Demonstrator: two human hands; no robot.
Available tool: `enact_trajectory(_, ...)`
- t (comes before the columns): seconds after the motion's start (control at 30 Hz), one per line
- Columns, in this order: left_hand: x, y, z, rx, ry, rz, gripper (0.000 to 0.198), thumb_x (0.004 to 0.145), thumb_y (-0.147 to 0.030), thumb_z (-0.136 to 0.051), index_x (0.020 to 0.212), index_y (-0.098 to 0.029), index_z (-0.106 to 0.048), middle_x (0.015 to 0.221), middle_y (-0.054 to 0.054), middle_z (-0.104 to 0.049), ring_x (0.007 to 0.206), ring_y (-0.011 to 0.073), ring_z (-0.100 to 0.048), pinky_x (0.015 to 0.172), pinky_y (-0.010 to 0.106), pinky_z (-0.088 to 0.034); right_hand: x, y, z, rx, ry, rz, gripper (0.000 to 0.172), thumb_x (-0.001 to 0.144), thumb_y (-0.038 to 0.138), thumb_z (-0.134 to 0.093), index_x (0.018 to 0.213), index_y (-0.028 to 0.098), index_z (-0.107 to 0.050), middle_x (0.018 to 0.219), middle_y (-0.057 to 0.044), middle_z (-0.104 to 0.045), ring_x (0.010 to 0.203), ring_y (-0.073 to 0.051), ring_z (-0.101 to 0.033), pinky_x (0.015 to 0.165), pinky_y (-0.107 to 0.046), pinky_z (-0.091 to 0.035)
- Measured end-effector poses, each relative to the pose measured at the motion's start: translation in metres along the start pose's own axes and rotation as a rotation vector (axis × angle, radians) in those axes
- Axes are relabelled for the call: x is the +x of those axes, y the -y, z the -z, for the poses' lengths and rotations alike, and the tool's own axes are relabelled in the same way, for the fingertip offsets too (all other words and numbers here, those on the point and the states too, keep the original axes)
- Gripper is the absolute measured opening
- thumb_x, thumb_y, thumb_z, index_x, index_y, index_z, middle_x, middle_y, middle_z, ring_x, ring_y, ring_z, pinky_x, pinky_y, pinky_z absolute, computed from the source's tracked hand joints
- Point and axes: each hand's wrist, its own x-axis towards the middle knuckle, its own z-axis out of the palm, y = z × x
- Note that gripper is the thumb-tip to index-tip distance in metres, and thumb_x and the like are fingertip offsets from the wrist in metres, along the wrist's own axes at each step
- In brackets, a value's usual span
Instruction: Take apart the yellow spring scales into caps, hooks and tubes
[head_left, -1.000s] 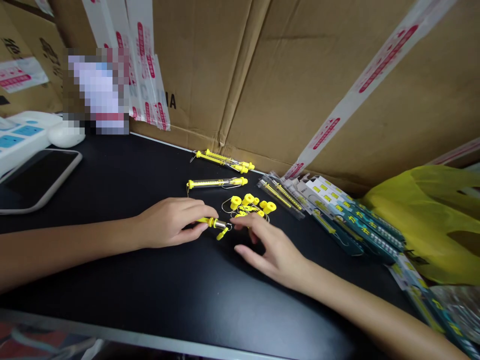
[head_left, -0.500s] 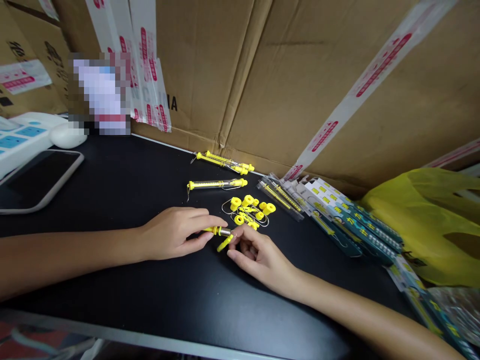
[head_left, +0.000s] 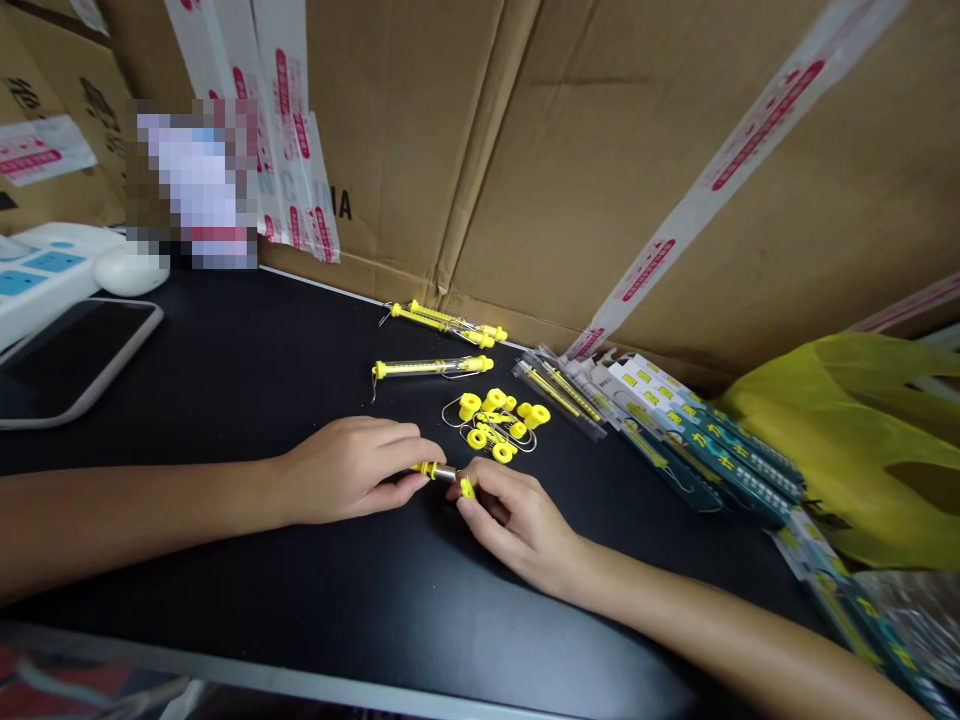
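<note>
My left hand (head_left: 352, 468) rests on the black table (head_left: 262, 400) and pinches a small yellow-and-metal rod (head_left: 437, 471) at its left end. My right hand (head_left: 511, 515) is curled, its fingertips closed on a small yellow piece (head_left: 467, 488) at the rod's right end. Just beyond both hands lies a heap of yellow caps and wire hooks (head_left: 496, 423). Farther back lie a finished clear tube with yellow ends (head_left: 431, 367) and two more tubes (head_left: 448, 323) near the cardboard.
Cardboard boxes (head_left: 600, 150) wall the back of the table. A row of flat packets (head_left: 675, 430) fans out at right beside a yellow plastic bag (head_left: 862, 440). At far left sit a phone (head_left: 71, 360) and a white power strip (head_left: 37, 275).
My right hand drew in from the parts heap toward the rod, curled its fingers and took hold of the loose yellow piece. My left hand stayed on the rod.
</note>
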Motion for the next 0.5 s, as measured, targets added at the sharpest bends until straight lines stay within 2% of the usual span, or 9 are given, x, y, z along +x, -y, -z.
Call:
enact_trajectory(0.17,-0.0016,-0.0007,0.0001,0.009,-0.004,0.048,0.019,0.087,-0.019,-0.045,0.103,-0.02,-0.055,0.082,-0.003,-0.062,0.065,0.0076,-0.057,0.061,0.019,-0.041,0.0002,-0.0004,0.003,0.024,0.019,0.031,0.024,0.095,0.023,-0.034,0.091,0.019,-0.056,0.083,-0.003,-0.059,0.074,-0.013,-0.055,0.07,-0.025,-0.042)
enact_trajectory(0.3,-0.0024,0.0005,0.0013,0.095,-0.005,-0.009,0.025,0.091,-0.029,-0.045,0.113,-0.022,-0.054,0.076,-0.004,-0.061,0.062,0.0075,-0.057,0.056,0.019,-0.04,-0.001,-0.0023,0.001,0.024,0.006,-0.003,0.021,0.096,0.024,-0.034,0.104,0.021,-0.053,0.086,-0.003,-0.059,0.076,-0.014,-0.056,0.071,-0.026,-0.042)
enact_trajectory(0.4,-0.0029,0.0025,0.0008,0.162,-0.018,-0.052,0.024,0.093,-0.034,-0.044,0.11,-0.024,-0.058,0.072,-0.005,-0.058,0.062,0.0072,-0.056,0.054,0.019,-0.038,-0.0028,-0.0048,-0.0017,0.032,-0.006,-0.032,0.018,0.095,0.025,-0.036,0.111,0.022,-0.043,0.075,0.001,-0.054,0.065,-0.013,-0.051,0.065,-0.025,-0.04)
enact_trajectory(0.5,-0.0039,0.0034,-0.0005,0.154,-0.031,-0.04,0.022,0.094,-0.031,-0.042,0.106,-0.022,-0.059,0.075,-0.004,-0.06,0.065,0.0073,-0.057,0.058,0.019,-0.04,-0.0045,-0.0075,-0.0045,0.077,0.001,-0.033,0.014,0.094,0.024,-0.037,0.108,0.022,-0.036,0.064,0.006,-0.044,0.053,-0.01,-0.041,0.057,-0.023,-0.035)
